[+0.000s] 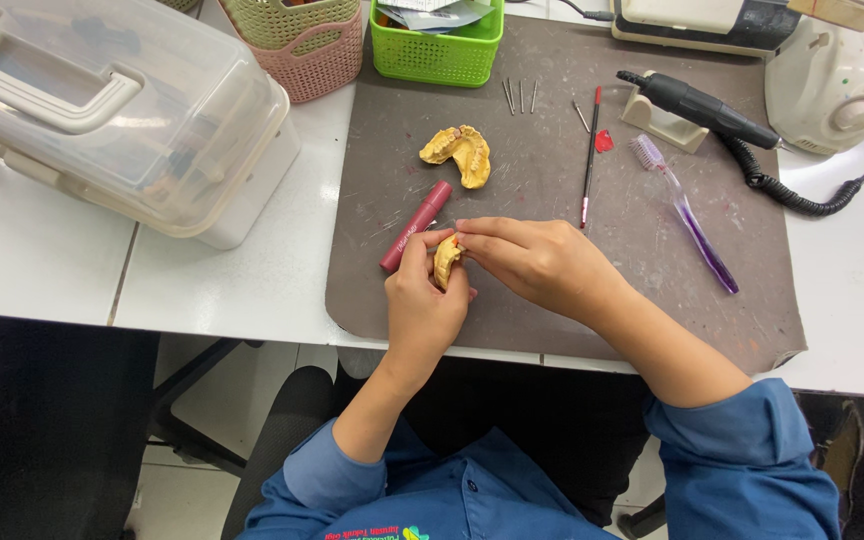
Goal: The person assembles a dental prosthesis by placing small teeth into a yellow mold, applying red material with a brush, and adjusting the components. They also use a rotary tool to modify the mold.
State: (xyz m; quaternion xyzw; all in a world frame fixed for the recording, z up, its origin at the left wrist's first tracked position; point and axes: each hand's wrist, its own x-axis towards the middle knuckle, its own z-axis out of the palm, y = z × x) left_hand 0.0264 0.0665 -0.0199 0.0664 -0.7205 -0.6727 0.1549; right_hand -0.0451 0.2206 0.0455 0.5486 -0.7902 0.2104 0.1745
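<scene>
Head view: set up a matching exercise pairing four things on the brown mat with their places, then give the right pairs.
Things:
1. yellow dental cast
2. purple toothbrush
3. dark red tube
4. small yellow cast piece

Places:
A. held between the left hand and the right hand
B. lying on the mat's right part, below the black handpiece
C. lying free on the mat, below the green basket
D. lying slantwise just left of the hands

Pairs: 1-C, 2-B, 3-D, 4-A
</scene>
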